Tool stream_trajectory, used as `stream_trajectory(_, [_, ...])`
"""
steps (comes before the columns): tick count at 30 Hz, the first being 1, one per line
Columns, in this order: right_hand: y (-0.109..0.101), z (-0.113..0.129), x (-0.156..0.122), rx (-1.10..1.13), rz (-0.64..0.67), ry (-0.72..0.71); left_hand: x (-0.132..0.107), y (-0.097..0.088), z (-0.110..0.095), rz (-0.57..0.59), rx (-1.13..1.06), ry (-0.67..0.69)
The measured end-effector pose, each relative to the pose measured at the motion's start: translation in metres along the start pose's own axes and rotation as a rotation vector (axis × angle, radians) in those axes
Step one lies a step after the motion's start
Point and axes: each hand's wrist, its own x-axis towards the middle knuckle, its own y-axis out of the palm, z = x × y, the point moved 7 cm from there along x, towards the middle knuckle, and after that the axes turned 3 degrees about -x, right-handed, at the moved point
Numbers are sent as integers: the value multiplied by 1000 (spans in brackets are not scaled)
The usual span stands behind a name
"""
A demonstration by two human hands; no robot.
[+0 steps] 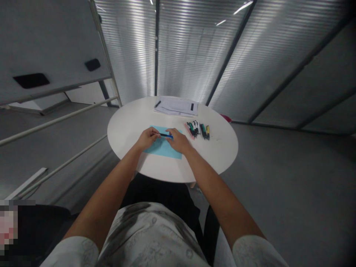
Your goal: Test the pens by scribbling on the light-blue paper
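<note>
A light blue sheet of paper (162,147) lies on the round white table (222,148) in front of me. Over it I hold a blue marker (166,135) level between both hands. My left hand (148,138) pinches its left end with curled fingers. My right hand (179,141) grips its right end, fingers closed. To the right of my right hand a row of several markers (198,129) in green, black, white and yellow lies on the table.
A stack of white papers (176,106) with a dark pen beside it sits at the table's far edge. A whiteboard on a frame (50,48) stands at the left. Ribbed glass walls rise behind. Grey floor surrounds the table.
</note>
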Motion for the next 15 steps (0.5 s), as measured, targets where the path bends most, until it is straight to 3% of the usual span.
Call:
stream_trajectory(8, [-1, -9, 5, 73, -42, -24, 1, -4, 0, -29, -18, 0])
stream_trajectory(15, [-5, -8, 1, 73, -20, 60, -1, -2, -3, -10, -2, -7])
